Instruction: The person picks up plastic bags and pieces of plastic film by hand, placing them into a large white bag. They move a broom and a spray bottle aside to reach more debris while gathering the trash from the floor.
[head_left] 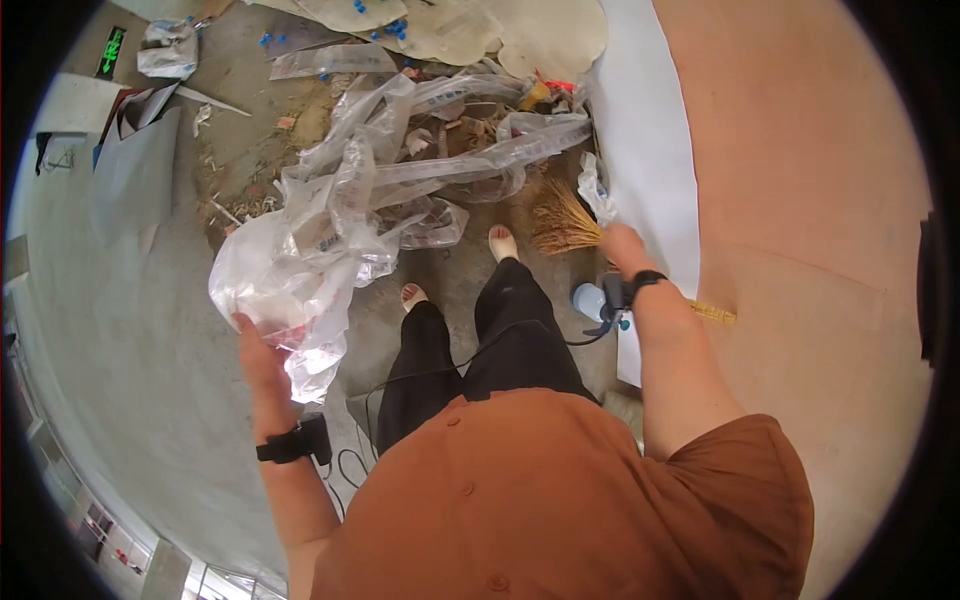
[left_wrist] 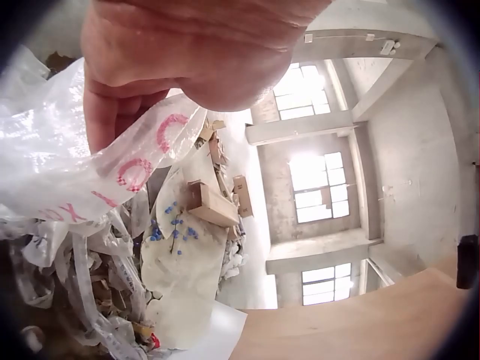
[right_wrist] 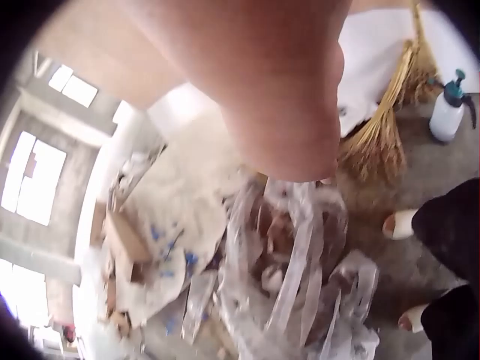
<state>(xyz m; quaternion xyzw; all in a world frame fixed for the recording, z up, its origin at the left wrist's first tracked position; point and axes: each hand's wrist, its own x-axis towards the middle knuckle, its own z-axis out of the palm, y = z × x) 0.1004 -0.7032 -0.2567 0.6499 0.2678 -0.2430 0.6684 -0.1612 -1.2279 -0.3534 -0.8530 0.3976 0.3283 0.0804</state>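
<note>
Clear plastic sheeting hangs from my left hand, raised at the left of the head view. In the left wrist view, the fingers of my left hand curl round the plastic's edge, which bears red print. My right hand is beside a straw broom and a small white plastic piece. The right wrist view shows my right hand with its fingers mostly hidden, so I cannot tell whether it holds anything. The broom lies to its right there.
Tangled plastic strips and scraps lie on the concrete floor before my feet. Beside my right wrist stands a white spray bottle. A long tan board with a white sheet takes up the right side. Cardboard boxes lie farther off.
</note>
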